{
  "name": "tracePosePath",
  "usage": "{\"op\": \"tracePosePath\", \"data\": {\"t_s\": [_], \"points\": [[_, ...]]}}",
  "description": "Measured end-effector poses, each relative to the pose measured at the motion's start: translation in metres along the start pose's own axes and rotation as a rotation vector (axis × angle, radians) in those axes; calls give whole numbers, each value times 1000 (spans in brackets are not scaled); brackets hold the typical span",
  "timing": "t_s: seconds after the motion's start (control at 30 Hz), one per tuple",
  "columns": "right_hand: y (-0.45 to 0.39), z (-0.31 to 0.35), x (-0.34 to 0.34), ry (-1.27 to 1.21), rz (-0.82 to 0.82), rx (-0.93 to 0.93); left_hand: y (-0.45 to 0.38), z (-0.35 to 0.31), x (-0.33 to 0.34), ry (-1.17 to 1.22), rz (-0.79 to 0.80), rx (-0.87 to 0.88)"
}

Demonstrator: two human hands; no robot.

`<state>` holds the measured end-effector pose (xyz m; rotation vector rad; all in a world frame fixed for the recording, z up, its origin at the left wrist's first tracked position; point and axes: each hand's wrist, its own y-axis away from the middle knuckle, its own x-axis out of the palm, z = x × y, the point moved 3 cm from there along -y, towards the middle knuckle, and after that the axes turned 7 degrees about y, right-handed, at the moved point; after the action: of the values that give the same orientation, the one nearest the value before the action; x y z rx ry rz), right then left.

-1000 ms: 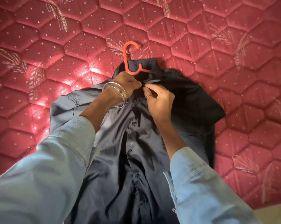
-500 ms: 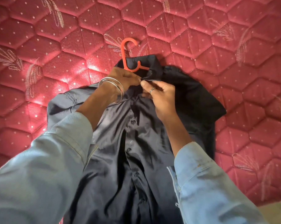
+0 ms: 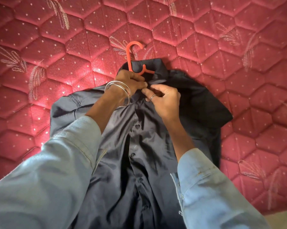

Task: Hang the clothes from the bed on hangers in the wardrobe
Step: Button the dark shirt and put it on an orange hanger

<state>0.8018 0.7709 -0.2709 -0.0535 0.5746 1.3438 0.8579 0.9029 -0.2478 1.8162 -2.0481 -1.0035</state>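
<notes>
**Inspector:** Start at the left.

**Assistant:** Red quilted mattress [image 3: 40,80], sunlit at that side. On it lies a dark navy shirt [image 3: 123,162], front up, buttons down the middle. The left hand [image 3: 131,80] — silver bangles [image 3: 118,91] at the wrist, pale blue sleeve [image 3: 48,171] pushed back — has its fingertips curled and pinching the shirt's fabric just below the collar.

**Inspector:** Centre?

**Assistant:** An orange hanger [image 3: 133,58] sits inside the collar; its hook lies on the mattress beyond the shirt.

**Inspector:** Right side?

**Assistant:** The right hand [image 3: 164,100], ring on one finger, pinches the same placket — its fingertips nearly touch the left's. The shirt's right shoulder lies in shadow.
</notes>
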Motion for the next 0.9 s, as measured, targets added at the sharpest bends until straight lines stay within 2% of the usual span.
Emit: {"op": "tracePosePath", "data": {"t_s": [0.1,0.2,0.23,0.3,0.37,0.4,0.47,0.5,0.53,0.57,0.63,0.67,0.7,0.77,0.83,0.9], "points": [[3,7,-1,227,15,-135,0,7,-5,-50,48,53],[0,13,4,400,-50,-198,6,7,-11,-30,80,192],[0,16,6,429,-86,-208,9,7,-14,-2,45,255],[0,23,5,484,-124,-216,13,10,-31,29,-138,361],[3,33,-3,506,-150,-186,14,21,-56,-126,-334,448],[3,41,-10,506,-230,-214,12,30,-69,-267,-374,425],[3,68,-20,511,-445,-397,10,53,-92,-555,-346,213],[0,81,-18,511,-488,-518,11,63,-101,-684,-313,96],[-10,90,-12,516,-428,-617,13,72,-109,-787,-283,17],[-24,94,-3,545,-288,-643,15,78,-116,-845,-260,-17],[-52,86,21,782,123,-566,16,82,-129,-854,-227,-13],[-63,77,30,953,260,-523,16,82,-135,-841,-214,-7],[-70,69,36,1093,329,-488,16,81,-139,-838,-204,-10],[-78,57,39,1191,338,-426,17,80,-146,-843,-194,-8],[-81,57,35,1126,334,-364,18,83,-156,-843,-204,-12],[-82,61,21,953,352,-266,19,90,-170,-825,-310,-81]]}}
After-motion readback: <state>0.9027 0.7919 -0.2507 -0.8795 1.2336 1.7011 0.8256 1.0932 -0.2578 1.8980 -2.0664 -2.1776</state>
